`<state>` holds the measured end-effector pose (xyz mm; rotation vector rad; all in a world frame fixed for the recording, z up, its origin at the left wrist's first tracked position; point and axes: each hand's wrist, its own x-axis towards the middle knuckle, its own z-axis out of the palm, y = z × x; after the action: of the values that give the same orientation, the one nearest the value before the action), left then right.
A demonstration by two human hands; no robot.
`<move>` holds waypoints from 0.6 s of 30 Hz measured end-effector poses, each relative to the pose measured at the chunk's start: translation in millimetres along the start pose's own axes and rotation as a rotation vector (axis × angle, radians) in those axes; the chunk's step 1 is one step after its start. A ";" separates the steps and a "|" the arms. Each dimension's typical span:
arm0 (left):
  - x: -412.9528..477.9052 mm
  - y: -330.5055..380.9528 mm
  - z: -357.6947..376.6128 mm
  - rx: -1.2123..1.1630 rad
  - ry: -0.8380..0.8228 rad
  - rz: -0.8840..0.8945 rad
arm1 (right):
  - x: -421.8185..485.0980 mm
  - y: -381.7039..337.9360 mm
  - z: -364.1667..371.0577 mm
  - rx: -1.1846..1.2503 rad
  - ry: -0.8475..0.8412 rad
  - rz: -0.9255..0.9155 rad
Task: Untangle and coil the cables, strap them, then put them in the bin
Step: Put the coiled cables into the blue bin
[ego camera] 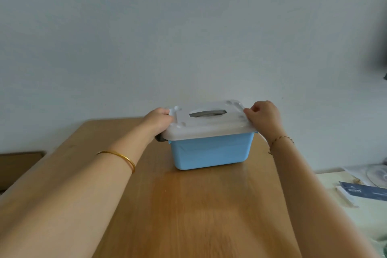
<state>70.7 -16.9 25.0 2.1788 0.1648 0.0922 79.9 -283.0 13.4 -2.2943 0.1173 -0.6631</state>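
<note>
— How far along are you?

— Hard to say; the bin (211, 151) sits at twelve o'clock from me, towards the far edge of the worktop (188, 205), with the lid (209, 125) on it; my left hand (160, 119) grips the lid's nine o'clock end; my right hand (265, 116) pinches its three o'clock end, fingers curled on the rim.

— And the cables?

— None in view; the bin's walls are opaque, so I cannot tell whether they lie coiled inside; if they do, I judge the task all but done; if not, everything is left and the lid must come off first.

— Is the lid fastened?

— A grey latch (160, 138) shows under my left hand; whether it is snapped I cannot tell; the other side is hidden.
</note>
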 end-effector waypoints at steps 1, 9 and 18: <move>-2.3 -0.6 0.6 -0.029 -0.043 -0.038 | -1.3 -1.0 3.2 -0.004 0.025 0.040; 9.2 -1.5 4.9 -0.164 0.122 -0.070 | -19.3 -1.8 11.9 0.576 -0.041 0.411; 29.9 -1.6 1.7 0.093 0.295 -0.105 | -11.9 -28.0 48.3 0.459 0.055 0.184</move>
<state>100.4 -12.8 22.9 2.2354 0.4582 0.3531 90.5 -228.9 -1.7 -1.8012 0.1799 -0.5872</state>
